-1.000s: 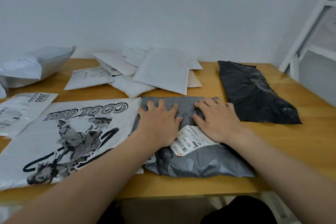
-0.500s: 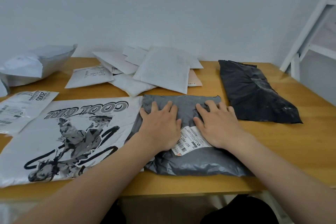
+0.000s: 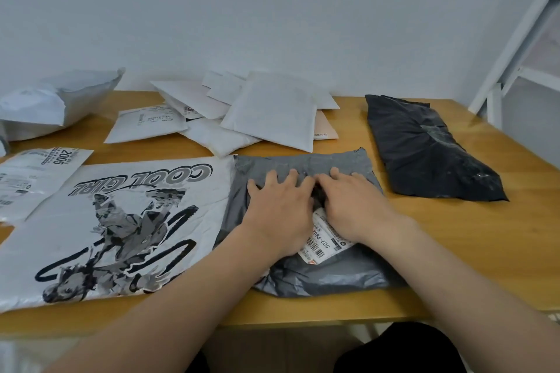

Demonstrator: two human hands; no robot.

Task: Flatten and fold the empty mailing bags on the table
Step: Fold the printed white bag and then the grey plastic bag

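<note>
Both hands, left (image 3: 280,215) and right (image 3: 356,206), seemingly flat, press the grey mailing bag (image 3: 327,277).

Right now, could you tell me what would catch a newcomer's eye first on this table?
Probably the two hands, left hand and right hand, pressing flat side by side on the crumpled grey plastic mailing bag at the front centre. Beside it to the left lies the large white plastic bag printed with "COOL GIRL". To the right lies a long black plastic mailing bag, with a heap of white padded envelopes behind.
</note>
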